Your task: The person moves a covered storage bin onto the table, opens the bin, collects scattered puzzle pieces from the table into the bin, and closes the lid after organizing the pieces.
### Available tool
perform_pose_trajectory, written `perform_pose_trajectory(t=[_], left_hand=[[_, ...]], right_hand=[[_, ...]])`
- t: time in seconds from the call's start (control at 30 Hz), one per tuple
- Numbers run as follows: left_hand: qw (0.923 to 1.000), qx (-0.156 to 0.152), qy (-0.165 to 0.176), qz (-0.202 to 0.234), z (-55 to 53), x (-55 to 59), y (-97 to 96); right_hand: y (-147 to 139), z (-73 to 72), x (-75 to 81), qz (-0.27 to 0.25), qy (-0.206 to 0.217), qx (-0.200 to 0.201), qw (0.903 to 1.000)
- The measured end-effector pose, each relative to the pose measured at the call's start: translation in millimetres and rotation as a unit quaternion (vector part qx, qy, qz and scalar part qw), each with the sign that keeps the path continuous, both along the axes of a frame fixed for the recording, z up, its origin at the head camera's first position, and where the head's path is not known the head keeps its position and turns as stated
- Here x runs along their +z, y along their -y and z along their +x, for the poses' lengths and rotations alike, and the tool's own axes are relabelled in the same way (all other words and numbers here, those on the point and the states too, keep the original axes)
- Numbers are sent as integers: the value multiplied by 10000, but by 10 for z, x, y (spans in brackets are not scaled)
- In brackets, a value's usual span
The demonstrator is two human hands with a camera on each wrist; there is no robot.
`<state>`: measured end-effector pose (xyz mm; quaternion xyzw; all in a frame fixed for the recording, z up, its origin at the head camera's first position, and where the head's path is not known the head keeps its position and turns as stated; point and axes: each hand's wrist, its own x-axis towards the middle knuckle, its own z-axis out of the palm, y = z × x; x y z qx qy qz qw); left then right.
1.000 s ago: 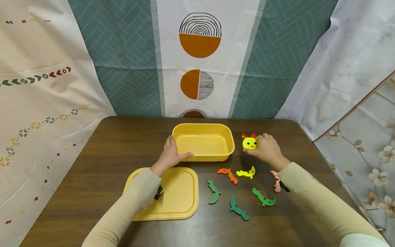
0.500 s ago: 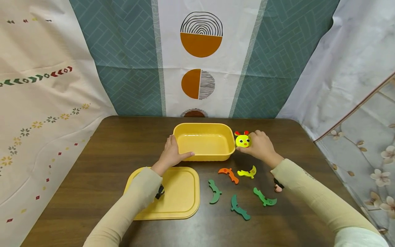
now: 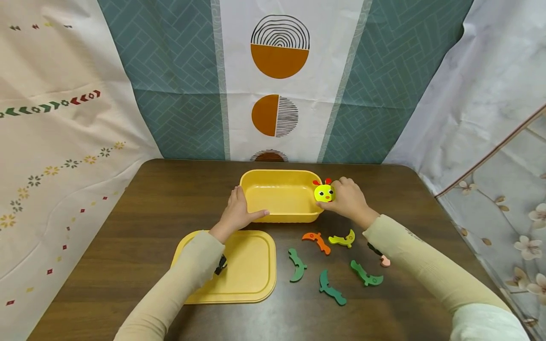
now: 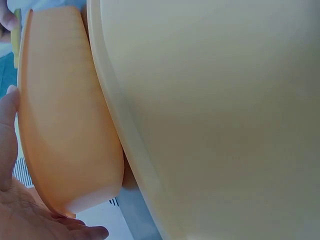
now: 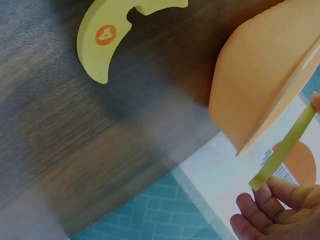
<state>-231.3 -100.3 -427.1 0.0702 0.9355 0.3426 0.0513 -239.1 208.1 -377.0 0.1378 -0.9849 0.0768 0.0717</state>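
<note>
My right hand (image 3: 347, 201) pinches a flat yellow toy caterpillar head (image 3: 325, 192) with a painted face and red antennae. In the head view this piece overlaps the right rim of a yellow plastic bin (image 3: 279, 201). From the right wrist, the piece (image 5: 285, 150) shows edge-on, above the level of the bin's rim. At the bin's near left corner rests my left hand (image 3: 236, 213), its thumb straight along the near rim. The left wrist view shows that thumb (image 4: 9, 112) against the rim and the fingers extended past the bin's end (image 4: 70, 115).
A yellow lid (image 3: 245, 270) lies in front of the bin, partly under the left forearm. Right of it are curved puzzle pieces: orange (image 3: 316, 242), yellow (image 3: 342, 238), several green ones (image 3: 297, 265), and a pink one (image 3: 385, 261) mostly behind the right sleeve.
My right hand has carried the yellow caterpillar head left, from beside the bin to over its right rim. My left hand stays at the bin's corner.
</note>
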Motion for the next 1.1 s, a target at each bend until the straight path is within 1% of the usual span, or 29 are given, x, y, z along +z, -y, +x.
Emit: perform_pose_trajectory(t=[0.13, 0.37, 0.53, 0.73, 1.0, 1.1], left_hand=[[10000, 4, 18, -44, -6, 4, -7], [9999, -62, -23, -89, -19, -18, -32], [10000, 19, -8, -80, -13, -22, -20], [9999, 57, -70, -103, -11, 6, -8], [9999, 35, -82, -54, -4, -22, -11], [9999, 39, -99, -61, -6, -11, 3]], right_hand=[[77, -25, -10, 120, -2, 126, 9998], [175, -44, -22, 153, 122, 148, 9997], [270, -64, -21, 243, 259, 219, 9991], [380, -103, -18, 283, 314, 229, 9988], [524, -139, -79, 336, 455, 259, 9981], [597, -156, -99, 333, 408, 325, 9981]])
